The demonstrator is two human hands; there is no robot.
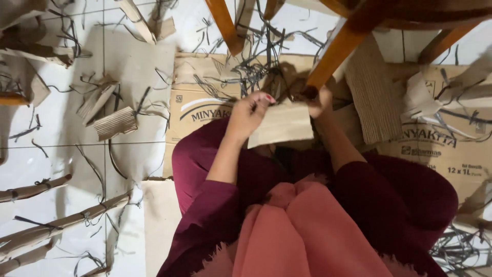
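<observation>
While several rolled, tied cardboard bundles (36, 189) already lie on the tiled floor (51, 154) at left, the left hand (249, 114) and right hand (316, 102) each pinch an upper corner of a flat tan cardboard piece (283, 124) above the lap. It looks plain and unrolled, though the right grip is partly hidden, and many loose scraps (115, 123) and flattened boxes (441, 143) seem left to work through.

cardboard piece (282, 124) | flat, tan, rectangular | gripped by top edge, above lap

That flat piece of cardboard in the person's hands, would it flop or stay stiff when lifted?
The cardboard piece probably stays fairly stiff: it lies flat between the left hand and right hand without sagging. It looks thin, so likely light. The corrugated scrap nearby suggests it creases easily.
</observation>
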